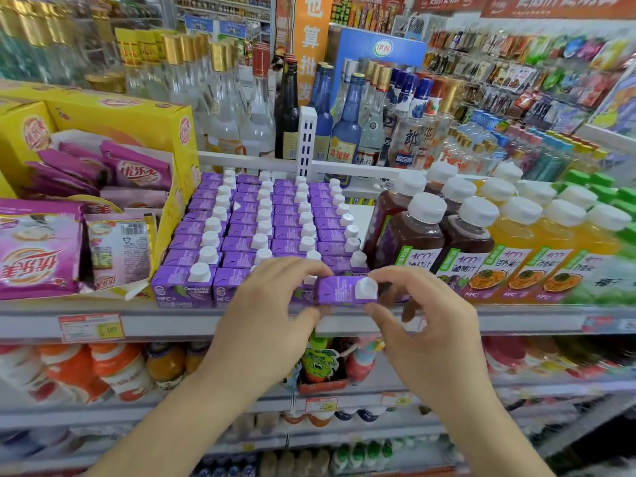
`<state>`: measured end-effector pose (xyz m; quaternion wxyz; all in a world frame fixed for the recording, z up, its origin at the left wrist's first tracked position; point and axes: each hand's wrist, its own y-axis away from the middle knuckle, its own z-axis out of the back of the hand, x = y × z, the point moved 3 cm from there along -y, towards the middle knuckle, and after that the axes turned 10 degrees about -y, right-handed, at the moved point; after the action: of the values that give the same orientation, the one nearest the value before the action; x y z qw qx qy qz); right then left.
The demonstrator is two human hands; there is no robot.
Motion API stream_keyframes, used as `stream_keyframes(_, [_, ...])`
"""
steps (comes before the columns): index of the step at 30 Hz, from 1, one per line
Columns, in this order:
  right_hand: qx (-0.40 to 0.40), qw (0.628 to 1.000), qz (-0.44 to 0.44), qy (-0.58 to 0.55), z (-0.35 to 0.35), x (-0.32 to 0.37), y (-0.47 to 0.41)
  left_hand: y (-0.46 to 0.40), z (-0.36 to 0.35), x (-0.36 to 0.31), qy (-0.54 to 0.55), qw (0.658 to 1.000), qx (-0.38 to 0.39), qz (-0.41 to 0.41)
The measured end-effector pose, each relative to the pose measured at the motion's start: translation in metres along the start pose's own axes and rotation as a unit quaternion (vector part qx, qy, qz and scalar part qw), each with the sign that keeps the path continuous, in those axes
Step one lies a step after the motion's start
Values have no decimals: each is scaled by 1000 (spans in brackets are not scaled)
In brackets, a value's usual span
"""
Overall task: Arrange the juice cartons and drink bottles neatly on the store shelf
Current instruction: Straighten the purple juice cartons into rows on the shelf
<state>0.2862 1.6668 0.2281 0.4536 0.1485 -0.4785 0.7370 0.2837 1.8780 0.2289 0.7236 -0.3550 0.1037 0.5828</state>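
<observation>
Both hands pinch 1 purple carton (344,290) at the shelf (172,321) front edge — left hand (265,304) at its 9 o'clock end, right hand (423,325) at 3 o'clock. Best to square it with the carton rows (261,228), cap toward the dark juice bottles (413,235), then slide it flush.

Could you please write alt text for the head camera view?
Both hands, left and right, hold a purple juice carton at the shelf edge, in front of rows of matching cartons. Dark and orange juice bottles stand to the right.
</observation>
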Motion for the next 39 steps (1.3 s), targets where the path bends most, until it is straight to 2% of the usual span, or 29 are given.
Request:
stream_keyframes(3, [-21,998,37,56,2,-6,-3,-13,-10,-3,-62,997,-3,-43])
stream_keyframes(7, [-37,994,76,73,3,-14,-5,-21,-15,-4,-71,996,-13,-44])
stream_keyframes(20, [-19,970,146,196,-13,-36,-4,-25,-44,12,-162,983,-33,-82])
stream_keyframes(26, [16,976,140,165,-20,-40,1,-22,-45,19,-215,971,-25,-98])
stream_keyframes(30, [45,981,117,150,-16,-38,2,-34,-39,15,-176,980,-32,-87])
stream_keyframes(33, [48,984,98,139,-12,-36,4,-62,-37,8,-151,985,-9,-85])
stream_keyframes(39, [20,991,88,102,-7,-38,12,-108,-47,-9,-136,982,95,-88])
